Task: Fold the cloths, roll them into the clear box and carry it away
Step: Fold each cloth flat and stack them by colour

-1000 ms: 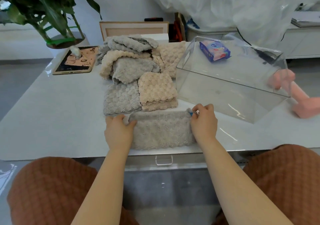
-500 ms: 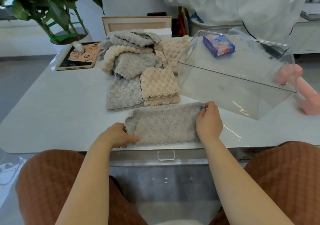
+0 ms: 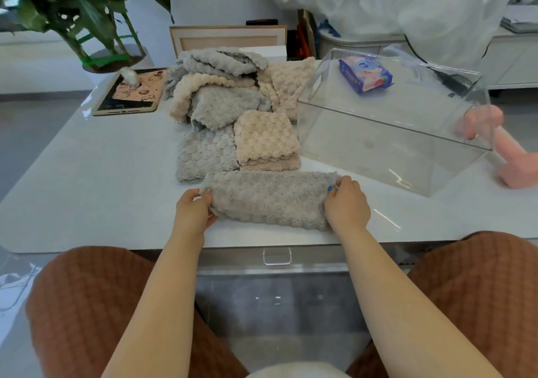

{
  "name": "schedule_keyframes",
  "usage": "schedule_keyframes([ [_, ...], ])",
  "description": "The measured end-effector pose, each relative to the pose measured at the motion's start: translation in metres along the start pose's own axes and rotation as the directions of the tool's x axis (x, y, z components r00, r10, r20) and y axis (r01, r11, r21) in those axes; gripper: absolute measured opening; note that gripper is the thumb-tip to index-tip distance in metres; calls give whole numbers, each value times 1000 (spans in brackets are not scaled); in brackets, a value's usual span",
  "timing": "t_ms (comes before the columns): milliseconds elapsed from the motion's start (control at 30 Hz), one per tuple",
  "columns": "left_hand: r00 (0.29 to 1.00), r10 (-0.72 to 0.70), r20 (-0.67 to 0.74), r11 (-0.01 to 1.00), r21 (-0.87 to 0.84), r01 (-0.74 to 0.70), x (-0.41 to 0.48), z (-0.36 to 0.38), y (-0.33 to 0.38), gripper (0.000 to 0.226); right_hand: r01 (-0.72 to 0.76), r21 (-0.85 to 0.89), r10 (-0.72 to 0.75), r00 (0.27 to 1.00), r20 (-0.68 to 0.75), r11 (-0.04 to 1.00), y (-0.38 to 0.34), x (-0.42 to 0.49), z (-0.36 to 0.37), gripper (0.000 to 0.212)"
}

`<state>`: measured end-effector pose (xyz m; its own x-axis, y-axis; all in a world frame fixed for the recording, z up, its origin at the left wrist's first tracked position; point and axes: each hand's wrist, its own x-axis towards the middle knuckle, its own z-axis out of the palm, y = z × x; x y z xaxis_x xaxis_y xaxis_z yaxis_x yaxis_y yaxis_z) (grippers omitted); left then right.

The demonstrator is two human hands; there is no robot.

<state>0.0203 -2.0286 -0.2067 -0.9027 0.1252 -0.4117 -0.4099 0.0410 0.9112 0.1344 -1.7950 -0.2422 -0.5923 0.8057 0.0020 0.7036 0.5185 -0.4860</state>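
A grey fluffy cloth [image 3: 269,198] lies folded into a long strip near the table's front edge. My left hand [image 3: 193,213] pinches its left end and my right hand [image 3: 346,204] pinches its right end. Just behind it lie a folded grey cloth [image 3: 205,153] and a folded beige cloth [image 3: 266,139]. Further back is a heap of unfolded grey and beige cloths [image 3: 221,86]. The clear box [image 3: 378,156] stands to the right of the cloths, with nothing in it.
A tablet [image 3: 131,92] and a potted plant [image 3: 87,14] stand at the back left. A blue tissue pack [image 3: 365,75] shows through the box, and a pink object [image 3: 506,150] lies at the right. The white table [image 3: 87,179] ends just before my knees.
My left hand moved from the cloth's near left corner up to its left end and pinched it. The cloth is now a narrower strip. My right hand stayed on the right end.
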Motion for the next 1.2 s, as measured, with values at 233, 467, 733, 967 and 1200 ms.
schedule_keyframes([
  [233,842,518,152,809,234,-540,2,-9,-5,15,5,-76,-7,1000,-30,997,2,-1,-1,15],
  [467,909,346,233,800,432,-415,-4,-12,-10,28,13,-93,-15,1000,-22,996,2,-2,-2,17],
  [733,991,78,106,516,846,-131,13,-20,-11,42,131,156,-102,978,-182,979,-7,4,-12,14],
  [967,923,381,-58,599,775,-199,5,1,-18,25,8,99,-8,1000,7,995,-7,6,-7,4],
  [1200,879,467,-95,497,850,-172,-1,7,-33,30,1,140,7,998,-59,990,-2,4,-7,9],
])
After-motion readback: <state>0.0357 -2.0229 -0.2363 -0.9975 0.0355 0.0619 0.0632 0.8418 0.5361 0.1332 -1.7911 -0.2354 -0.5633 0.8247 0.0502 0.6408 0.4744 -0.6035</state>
